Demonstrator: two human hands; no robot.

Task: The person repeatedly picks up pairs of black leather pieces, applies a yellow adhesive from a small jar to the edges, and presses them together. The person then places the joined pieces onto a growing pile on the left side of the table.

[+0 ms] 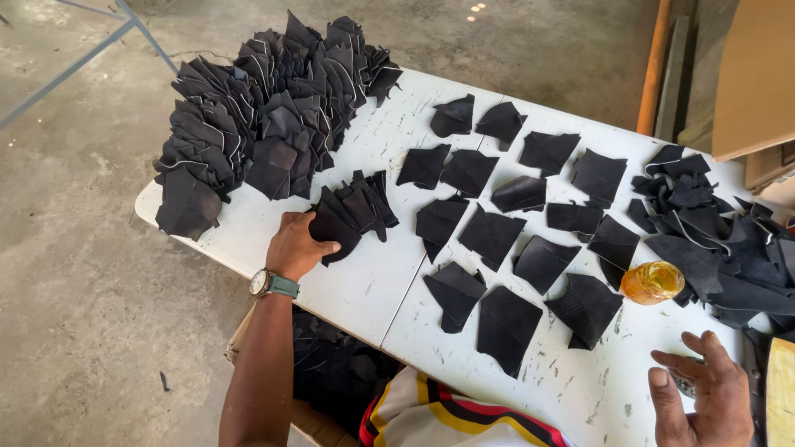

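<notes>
Left hand [298,244] grips the near end of a small fanned stack of black leather pieces [352,211] lying on the white table [364,285], left of centre. The stack's long axis runs from the hand up and right, tips pointing toward the far right. Right hand [704,389] is open, fingers spread, near an amber jar [652,281].

packages: brown cardboard sheet [758,74], upper right, leaning beside table | labels, signs, screens: none visible
</notes>
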